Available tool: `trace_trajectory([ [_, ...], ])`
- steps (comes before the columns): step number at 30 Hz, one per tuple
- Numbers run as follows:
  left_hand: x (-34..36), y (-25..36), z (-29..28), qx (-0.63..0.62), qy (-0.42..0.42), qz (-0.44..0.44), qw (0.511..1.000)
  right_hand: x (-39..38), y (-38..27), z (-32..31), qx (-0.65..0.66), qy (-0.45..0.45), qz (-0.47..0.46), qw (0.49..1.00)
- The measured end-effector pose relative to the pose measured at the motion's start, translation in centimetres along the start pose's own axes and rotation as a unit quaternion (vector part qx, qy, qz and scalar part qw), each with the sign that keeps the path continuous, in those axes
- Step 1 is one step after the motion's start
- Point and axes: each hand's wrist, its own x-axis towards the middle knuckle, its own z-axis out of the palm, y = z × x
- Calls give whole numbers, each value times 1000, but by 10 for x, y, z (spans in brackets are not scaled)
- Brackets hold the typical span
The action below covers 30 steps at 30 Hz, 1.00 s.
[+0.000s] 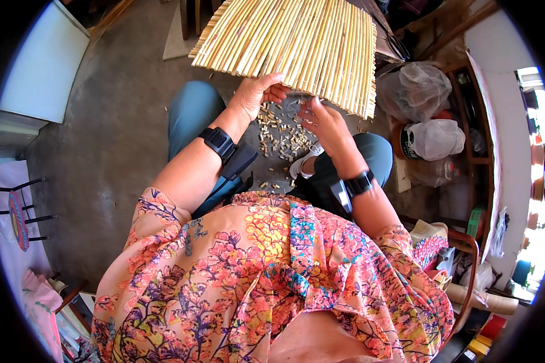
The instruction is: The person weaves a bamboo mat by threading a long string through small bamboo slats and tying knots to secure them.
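Observation:
A mat of thin yellow reed stalks (pixel 290 45), stitched side by side, lies tilted in front of me above my knees. Its near edge has uneven stalk ends. My left hand (pixel 254 97) grips that edge, thumb along the top and fingers curled below. Just under the edge, to the right, my right hand (pixel 328 124) has its fingers apart and holds nothing; whether a fingertip touches the mat I cannot tell. Short cut-off stalk pieces (pixel 278 136) are scattered on the floor between my feet.
On the right, a wooden shelf (pixel 481 160) holds plastic bags (pixel 439 139) and a tub. A white cabinet (pixel 42 66) stands at the far left, with a black rack (pixel 21 212) nearer. Grey concrete floor (pixel 103 157) stretches between them and me.

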Motion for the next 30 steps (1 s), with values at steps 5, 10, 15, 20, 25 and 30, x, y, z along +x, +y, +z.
trace_trajectory([
  [5,7,-3,0,-41,11,28,999,-37,-52,-14,-217,-52,-114,968],
  [10,10,-6,2,-33,19,33,999,1,-83,5,-420,11,-314,851],
  [15,7,1,8,-53,-2,35,998,35,-73,15,-450,-31,-360,817],
  [20,4,5,9,-107,-32,28,993,43,-73,21,-453,-47,-384,803],
  [25,6,3,4,-145,-51,-3,988,47,-68,24,-476,-43,-417,773],
  [30,6,2,7,-162,-35,10,986,49,-62,25,-490,-22,-464,737],
])
